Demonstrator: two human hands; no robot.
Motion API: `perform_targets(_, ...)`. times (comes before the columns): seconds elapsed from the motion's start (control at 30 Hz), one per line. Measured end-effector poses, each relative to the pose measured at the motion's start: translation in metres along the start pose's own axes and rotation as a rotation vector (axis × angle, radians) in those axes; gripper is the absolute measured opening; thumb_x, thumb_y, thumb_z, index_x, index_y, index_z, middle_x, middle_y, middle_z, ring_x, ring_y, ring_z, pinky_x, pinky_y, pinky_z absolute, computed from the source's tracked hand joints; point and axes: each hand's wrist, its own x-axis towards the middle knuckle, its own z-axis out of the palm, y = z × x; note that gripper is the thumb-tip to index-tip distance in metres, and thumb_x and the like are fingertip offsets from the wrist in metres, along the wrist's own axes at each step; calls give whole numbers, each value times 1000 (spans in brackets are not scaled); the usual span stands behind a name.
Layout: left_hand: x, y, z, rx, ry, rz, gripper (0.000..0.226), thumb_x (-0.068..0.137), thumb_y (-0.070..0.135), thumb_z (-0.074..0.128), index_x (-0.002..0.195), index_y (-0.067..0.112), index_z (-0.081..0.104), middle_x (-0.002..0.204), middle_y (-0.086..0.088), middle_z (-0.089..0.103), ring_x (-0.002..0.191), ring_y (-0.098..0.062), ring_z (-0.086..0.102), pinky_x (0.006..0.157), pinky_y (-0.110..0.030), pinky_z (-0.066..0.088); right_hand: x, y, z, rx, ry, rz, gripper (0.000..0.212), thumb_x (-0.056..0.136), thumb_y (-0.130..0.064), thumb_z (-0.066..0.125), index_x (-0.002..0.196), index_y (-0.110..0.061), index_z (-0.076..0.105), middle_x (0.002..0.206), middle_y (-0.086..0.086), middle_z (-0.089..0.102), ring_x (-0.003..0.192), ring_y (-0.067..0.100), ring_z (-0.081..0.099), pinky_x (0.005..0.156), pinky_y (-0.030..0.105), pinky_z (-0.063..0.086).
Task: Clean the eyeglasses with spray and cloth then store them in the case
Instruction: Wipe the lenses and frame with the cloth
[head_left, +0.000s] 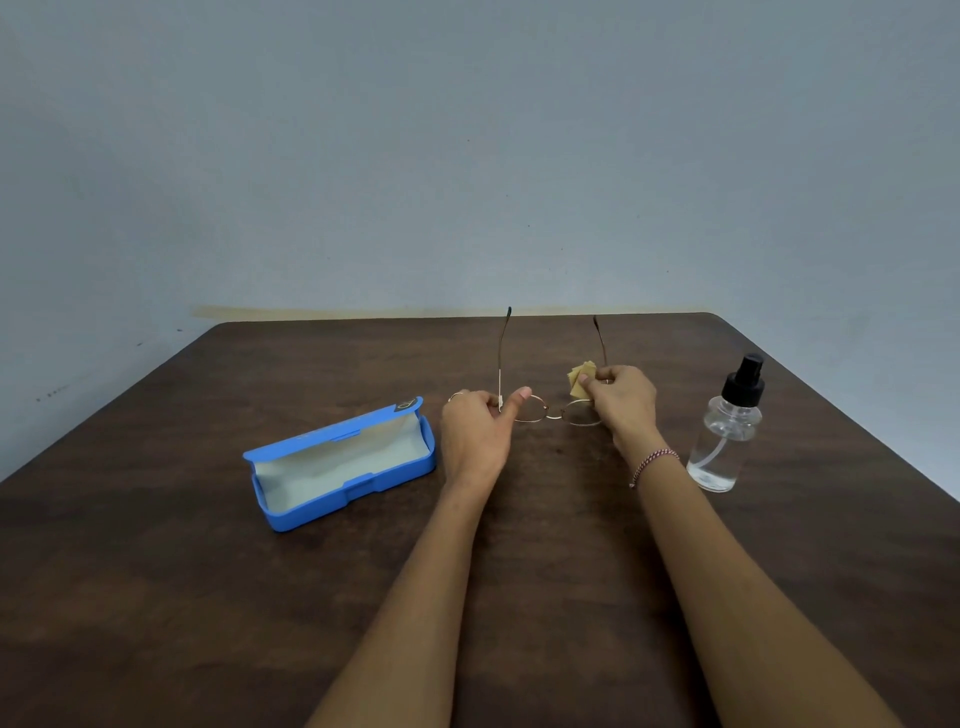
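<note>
Forearms (415, 597) outstretched, the left hand (480, 431) pinched the eyeglasses (546, 411) at one hinge over the bench (208, 597) while fingers of the right hand (621, 402) clasped the cloth (579, 378) against the other lens, where hard rubbing could probably bend that thin frame.

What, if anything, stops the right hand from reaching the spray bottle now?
Likely yes, it can reach: only bare table lies between the right hand and the spray bottle. But it pinches the yellow cloth at the eyeglasses, so it must let go first.
</note>
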Motion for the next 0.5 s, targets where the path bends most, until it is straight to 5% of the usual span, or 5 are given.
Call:
perform_targets(0.27,-4,2,-1,53,-69,-24,48,84,58,57,53,23,50,54,6,50,54,-6,47,54,-20,28,0,2,2,-31,-28,1,24,90,-20,62,107,-4,68,107,12,66,94,21,60,75,30,48)
perform_targets(0.5,-3,3,-1,98,-58,-26,46,83,60,54,59,22,54,57,9,50,56,-3,44,63,-24,33,2,3,5,-126,-51,-11,25,94,-23,53,107,-4,62,113,14,63,112,29,53,100,45,40)
